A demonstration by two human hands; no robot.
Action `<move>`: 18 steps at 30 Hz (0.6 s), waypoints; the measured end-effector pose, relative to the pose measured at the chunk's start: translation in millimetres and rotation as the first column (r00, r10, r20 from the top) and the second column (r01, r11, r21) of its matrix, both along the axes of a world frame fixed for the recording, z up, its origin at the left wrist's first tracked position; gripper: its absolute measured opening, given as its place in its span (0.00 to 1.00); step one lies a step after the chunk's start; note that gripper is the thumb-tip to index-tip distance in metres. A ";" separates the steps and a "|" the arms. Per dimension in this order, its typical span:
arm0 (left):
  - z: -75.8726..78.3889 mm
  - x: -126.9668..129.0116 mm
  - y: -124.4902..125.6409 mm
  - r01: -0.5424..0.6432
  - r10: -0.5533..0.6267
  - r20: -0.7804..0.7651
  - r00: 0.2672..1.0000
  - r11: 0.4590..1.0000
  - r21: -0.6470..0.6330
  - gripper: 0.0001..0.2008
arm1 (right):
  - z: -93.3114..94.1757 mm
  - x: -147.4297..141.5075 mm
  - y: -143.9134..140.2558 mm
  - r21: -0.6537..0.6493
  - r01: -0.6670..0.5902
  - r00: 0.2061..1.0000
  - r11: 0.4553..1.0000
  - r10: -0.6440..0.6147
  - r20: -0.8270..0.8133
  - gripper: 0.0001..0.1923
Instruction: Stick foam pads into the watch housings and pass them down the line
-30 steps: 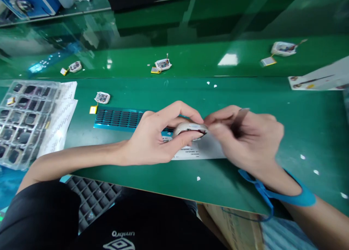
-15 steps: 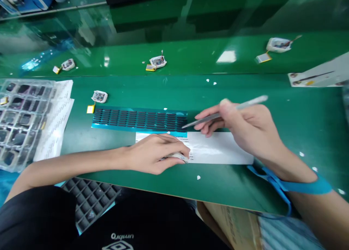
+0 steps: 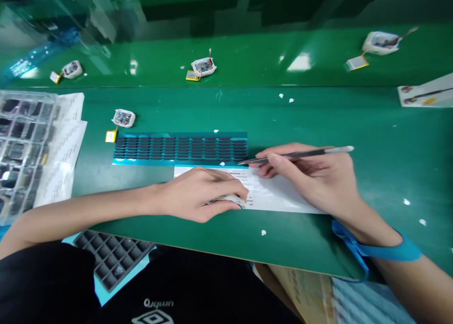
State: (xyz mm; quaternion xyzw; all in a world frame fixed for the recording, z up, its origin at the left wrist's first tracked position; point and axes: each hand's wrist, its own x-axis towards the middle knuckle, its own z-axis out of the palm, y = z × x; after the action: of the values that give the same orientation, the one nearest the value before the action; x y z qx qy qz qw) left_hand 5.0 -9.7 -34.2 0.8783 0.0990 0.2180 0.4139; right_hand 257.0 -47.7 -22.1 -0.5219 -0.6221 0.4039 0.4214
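Observation:
My left hand (image 3: 208,194) is closed around a small white device housing (image 3: 231,200), most of it hidden by the fingers. It rests over a white printed paper strip (image 3: 279,192). In my right hand (image 3: 307,170) is a pair of tweezers (image 3: 297,155), held like a pen. Their tips point left and meet the lower right end of a blue sheet (image 3: 141,162) carrying rows of thin black strips. Whether the tips pinch a strip is too small to tell. Off the sheet's upper left corner lies an open white housing (image 3: 124,118) wired to a yellow-edged battery (image 3: 111,136).
Similar opened housings with batteries lie along the back, one at the centre (image 3: 204,66). A clear compartment tray (image 3: 26,126) sits on papers at left. Below the table edge is a black grid tray (image 3: 113,255). Small white bits (image 3: 264,232) are scattered about the green table.
My right hand has lowered and tilted the tweezers flatter, with their tips staying near the sheet's right end. My left hand keeps its hold. The camera view has shifted slightly.

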 end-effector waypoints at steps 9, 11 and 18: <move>-0.3 -1.1 -3.2 -0.036 0.036 0.006 0.999 0.994 0.106 0.11 | 2.0 9.8 -4.6 -0.027 -0.010 0.998 1.000 0.012 0.058 0.19; 0.4 -1.3 -2.8 -0.041 0.041 -0.001 0.999 0.993 0.110 0.10 | 1.3 11.7 -3.6 -0.067 -0.049 0.998 0.997 0.052 0.040 0.18; 3.5 -0.5 -2.2 -0.043 0.045 -0.013 0.999 0.995 0.094 0.10 | 1.5 12.6 -3.3 -0.031 -0.154 0.988 0.988 0.155 0.020 0.18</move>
State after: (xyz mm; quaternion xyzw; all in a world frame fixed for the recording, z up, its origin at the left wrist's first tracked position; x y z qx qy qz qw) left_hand 4.5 -11.9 -30.7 0.8960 0.1111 0.2246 0.3665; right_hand 269.6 -51.0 -20.6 -0.4827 -0.6594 0.4383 0.3743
